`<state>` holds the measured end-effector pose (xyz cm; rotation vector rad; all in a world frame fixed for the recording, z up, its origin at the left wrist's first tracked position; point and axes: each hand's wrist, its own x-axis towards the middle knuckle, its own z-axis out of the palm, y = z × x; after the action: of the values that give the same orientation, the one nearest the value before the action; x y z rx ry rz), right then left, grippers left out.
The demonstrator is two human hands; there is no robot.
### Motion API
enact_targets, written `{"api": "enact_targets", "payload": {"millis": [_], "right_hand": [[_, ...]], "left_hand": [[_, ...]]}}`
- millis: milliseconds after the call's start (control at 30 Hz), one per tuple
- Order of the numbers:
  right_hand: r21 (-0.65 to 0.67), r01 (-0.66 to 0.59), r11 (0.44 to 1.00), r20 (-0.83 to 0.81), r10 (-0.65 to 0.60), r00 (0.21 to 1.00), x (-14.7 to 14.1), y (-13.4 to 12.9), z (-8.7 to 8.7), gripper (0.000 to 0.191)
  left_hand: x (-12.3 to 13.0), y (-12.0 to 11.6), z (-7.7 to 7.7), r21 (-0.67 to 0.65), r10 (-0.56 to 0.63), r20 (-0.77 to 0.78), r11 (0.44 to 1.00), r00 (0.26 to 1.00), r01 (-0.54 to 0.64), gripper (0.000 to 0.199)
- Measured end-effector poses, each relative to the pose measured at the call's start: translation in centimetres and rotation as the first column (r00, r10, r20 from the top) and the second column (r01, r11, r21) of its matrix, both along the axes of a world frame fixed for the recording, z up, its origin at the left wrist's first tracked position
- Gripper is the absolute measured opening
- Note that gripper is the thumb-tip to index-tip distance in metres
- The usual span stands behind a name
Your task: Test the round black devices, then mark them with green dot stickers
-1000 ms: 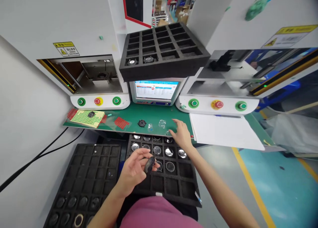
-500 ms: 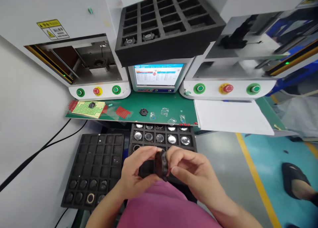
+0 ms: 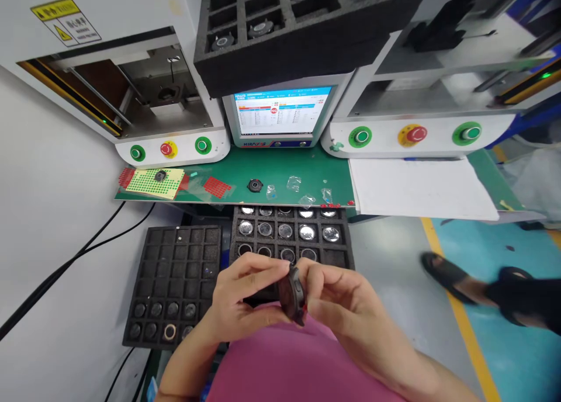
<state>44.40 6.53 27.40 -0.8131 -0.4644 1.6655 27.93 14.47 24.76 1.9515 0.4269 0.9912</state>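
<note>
In front of my body, a dark round watch case (image 3: pixel 294 295) is held up on its edge. My left hand (image 3: pixel 241 300) grips it between the thumb below and the fingers above. My right hand (image 3: pixel 339 302) is closed against its back side, with bent fingers and the thumb at the rim. A small red bit (image 3: pixel 305 310) shows by the right thumb tip; what it is attached to is hidden. Just beyond the hands, a black foam tray (image 3: pixel 337 257) holds several round watch parts in its compartments.
Another foam tray (image 3: pixel 162 273) lies at left. On the green bench (image 3: pixel 276 162) are a watch case (image 3: pixel 255 185), red sticker sheet (image 3: pixel 217 187), clear film scraps (image 3: pixel 294 183) and paper (image 3: pixel 421 186). Button-fitted machines flank a screen (image 3: pixel 280 113) below a raised foam tray (image 3: pixel 289 63). A person's foot (image 3: pixel 449 276) is at right.
The camera view has shifted and moved closer to the bench. Both hands keep the watch case, which is tilted slightly differently. At right, a person's feet have moved further into view.
</note>
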Motion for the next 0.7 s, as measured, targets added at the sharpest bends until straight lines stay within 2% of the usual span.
{"api": "enact_targets", "payload": {"millis": [400, 700], "right_hand": [[-0.023, 0.034, 0.999, -0.018, -0.034, 0.999, -0.7, -0.1, -0.6, 0.024], [-0.009, 0.064, 0.998, -0.051, -0.064, 0.997, -1.2, -0.2, -0.3, 0.026]], "left_hand": [[0.2, 0.0, -0.2, 0.027, 0.044, 0.013, 0.999, 0.999, -0.044, 0.054], [-0.2, 0.1, -0.7, -0.01, 0.028, 0.036, 1.0, 0.999, -0.028, 0.056]]}}
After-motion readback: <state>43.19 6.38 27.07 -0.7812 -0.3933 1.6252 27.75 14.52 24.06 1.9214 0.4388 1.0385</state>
